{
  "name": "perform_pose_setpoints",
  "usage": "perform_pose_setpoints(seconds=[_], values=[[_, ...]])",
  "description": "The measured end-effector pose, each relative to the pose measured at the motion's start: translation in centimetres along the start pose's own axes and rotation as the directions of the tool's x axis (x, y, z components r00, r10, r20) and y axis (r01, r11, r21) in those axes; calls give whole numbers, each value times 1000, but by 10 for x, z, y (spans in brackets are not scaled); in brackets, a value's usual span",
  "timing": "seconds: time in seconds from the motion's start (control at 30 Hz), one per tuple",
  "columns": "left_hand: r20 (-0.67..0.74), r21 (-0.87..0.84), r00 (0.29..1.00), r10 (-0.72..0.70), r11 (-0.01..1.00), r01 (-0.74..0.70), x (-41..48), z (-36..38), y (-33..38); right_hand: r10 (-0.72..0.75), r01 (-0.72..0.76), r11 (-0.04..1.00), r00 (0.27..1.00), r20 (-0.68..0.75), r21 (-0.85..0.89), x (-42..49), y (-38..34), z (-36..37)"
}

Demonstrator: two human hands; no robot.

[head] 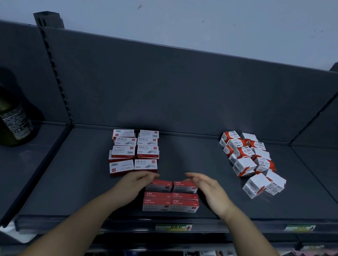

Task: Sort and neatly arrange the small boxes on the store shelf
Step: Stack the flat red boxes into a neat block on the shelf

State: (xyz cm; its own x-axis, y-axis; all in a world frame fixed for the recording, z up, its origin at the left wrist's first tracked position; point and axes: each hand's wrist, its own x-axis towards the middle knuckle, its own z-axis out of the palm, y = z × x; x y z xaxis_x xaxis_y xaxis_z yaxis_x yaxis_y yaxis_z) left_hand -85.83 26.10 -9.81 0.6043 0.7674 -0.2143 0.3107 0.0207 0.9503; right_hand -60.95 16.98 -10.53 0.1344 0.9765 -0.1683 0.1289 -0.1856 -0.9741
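Note:
On the dark grey shelf (182,154) a block of red staple boxes (171,197) stands near the front edge, stacked in two layers. My left hand (137,179) lies at the block's far left corner with fingers straight, and my right hand (210,186) is at its far right side, also with straight fingers; whether either touches the boxes is unclear. Behind and to the left, two neat columns of red-and-white staple boxes (135,151) lie flat. A loose heap of white-and-orange cube boxes (252,161) sits at the right.
A dark green bottle (4,114) stands on the neighbouring shelf section at the left. Slotted uprights (55,68) divide the sections. Price labels (173,226) line the shelf's front rail, with lower shelves below.

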Motion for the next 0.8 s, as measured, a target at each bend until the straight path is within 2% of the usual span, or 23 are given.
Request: perform_pose_setpoints(seconds=[0.07,0.43,0.8], values=[[-2,-5,1000,-6,1000,6,2,4,-3,13,-12,999,1000,5,-49,0,2,4],[14,3,1000,28,1000,-28,1,1,-10,62,-62,998,997,38,-17,-7,-2,11],[72,114,997,33,993,-41,3,-4,-17,39,-39,999,998,47,5,-7,2,9]])
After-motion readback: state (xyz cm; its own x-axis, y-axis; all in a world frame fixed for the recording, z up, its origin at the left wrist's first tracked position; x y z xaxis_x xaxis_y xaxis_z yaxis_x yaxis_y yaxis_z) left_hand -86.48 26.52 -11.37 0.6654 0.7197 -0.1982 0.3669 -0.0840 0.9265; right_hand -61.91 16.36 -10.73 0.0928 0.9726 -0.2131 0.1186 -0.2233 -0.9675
